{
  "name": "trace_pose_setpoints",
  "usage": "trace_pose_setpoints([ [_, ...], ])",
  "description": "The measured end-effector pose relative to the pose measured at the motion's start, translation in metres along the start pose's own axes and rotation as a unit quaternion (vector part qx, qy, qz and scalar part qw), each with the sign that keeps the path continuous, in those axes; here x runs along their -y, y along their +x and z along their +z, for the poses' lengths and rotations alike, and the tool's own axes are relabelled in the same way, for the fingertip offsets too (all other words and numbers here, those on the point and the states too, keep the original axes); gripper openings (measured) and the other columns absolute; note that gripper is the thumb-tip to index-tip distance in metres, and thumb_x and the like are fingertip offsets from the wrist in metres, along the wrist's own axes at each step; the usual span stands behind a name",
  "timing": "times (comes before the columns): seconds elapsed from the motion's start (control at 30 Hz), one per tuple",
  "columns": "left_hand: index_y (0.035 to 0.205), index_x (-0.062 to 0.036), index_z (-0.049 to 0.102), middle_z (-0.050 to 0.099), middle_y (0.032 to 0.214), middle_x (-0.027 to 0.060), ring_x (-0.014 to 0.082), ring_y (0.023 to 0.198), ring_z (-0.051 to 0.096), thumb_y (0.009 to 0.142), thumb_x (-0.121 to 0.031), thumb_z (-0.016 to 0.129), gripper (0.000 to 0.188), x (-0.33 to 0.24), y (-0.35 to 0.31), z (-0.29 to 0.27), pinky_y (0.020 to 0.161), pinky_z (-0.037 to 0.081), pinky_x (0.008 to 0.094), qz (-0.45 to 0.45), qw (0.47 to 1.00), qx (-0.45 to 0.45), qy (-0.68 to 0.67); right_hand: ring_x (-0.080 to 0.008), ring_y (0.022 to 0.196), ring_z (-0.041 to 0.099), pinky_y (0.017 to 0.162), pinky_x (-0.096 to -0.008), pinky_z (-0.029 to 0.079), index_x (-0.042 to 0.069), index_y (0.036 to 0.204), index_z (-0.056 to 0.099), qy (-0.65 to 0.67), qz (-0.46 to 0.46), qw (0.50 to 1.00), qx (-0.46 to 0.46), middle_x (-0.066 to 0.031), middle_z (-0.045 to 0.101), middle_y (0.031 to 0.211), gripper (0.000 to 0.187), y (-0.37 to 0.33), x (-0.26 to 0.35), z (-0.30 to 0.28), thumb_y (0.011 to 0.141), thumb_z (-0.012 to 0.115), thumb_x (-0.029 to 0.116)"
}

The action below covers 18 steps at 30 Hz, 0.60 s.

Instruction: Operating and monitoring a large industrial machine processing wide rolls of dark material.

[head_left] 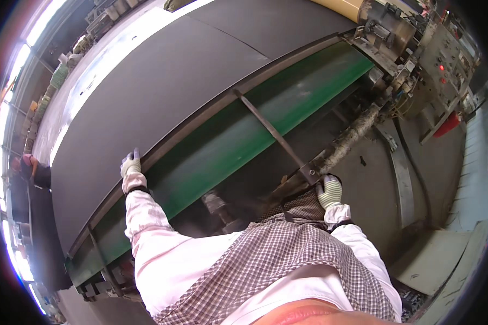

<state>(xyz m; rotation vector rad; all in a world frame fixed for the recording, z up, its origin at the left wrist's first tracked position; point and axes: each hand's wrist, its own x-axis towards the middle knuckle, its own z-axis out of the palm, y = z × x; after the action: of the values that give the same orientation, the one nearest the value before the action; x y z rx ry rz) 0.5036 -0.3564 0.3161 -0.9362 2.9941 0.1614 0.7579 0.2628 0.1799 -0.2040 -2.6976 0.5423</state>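
Observation:
My left hand [130, 164], in a pale knit glove, rests on the near edge of a large dark grey sheet [146, 103]. Its fingers are stretched out on the surface, with nothing held. My right hand [329, 194], in a striped knit glove, is low by my right hip. It sits beside the bracketed end of a slanting metal bar [276, 134], its fingers curled; what they hold, if anything, is hidden. Below the sheet's edge runs a green belt [217, 169], framed by a metal rail [190, 120].
Machinery with a roller [387, 32] and a control panel [444, 67] with red lights stands far right. A wrapped pipe [352, 135] and a black hose [415, 162] are at right. Another person [30, 167] stands at the far left end. A pale panel [431, 260] is low right.

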Motion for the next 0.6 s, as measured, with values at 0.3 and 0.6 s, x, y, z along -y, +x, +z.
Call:
trace_pose_setpoints([
  [0.3,0.120,-0.0226,0.059,0.056,0.122,0.0117,0.0359,0.112,0.050,0.087,-0.062,0.037,0.055,-0.088,-0.027,0.015,0.096,0.040,0.0448,0.213,0.976,-0.047,-0.003,-0.0368,0.081,0.055,0.073,-0.0470,0.044,0.003,0.084,0.057,-0.004,-0.020,1.000,-0.018,-0.0186,0.057,0.084,0.022,-0.002,0.001,-0.002,0.073,0.062,0.021],
  [0.6,0.123,-0.0199,0.057,0.055,0.122,0.0163,0.0380,0.114,0.048,0.082,-0.069,0.039,0.067,-0.216,-0.068,0.008,0.097,0.040,0.0456,0.283,0.959,-0.001,0.025,-0.0349,0.081,0.055,0.072,-0.0453,0.044,0.004,0.086,0.057,0.027,-0.007,1.000,0.012,-0.0170,0.057,0.083,0.021,0.003,0.001,-0.009,0.074,0.062,0.020],
])
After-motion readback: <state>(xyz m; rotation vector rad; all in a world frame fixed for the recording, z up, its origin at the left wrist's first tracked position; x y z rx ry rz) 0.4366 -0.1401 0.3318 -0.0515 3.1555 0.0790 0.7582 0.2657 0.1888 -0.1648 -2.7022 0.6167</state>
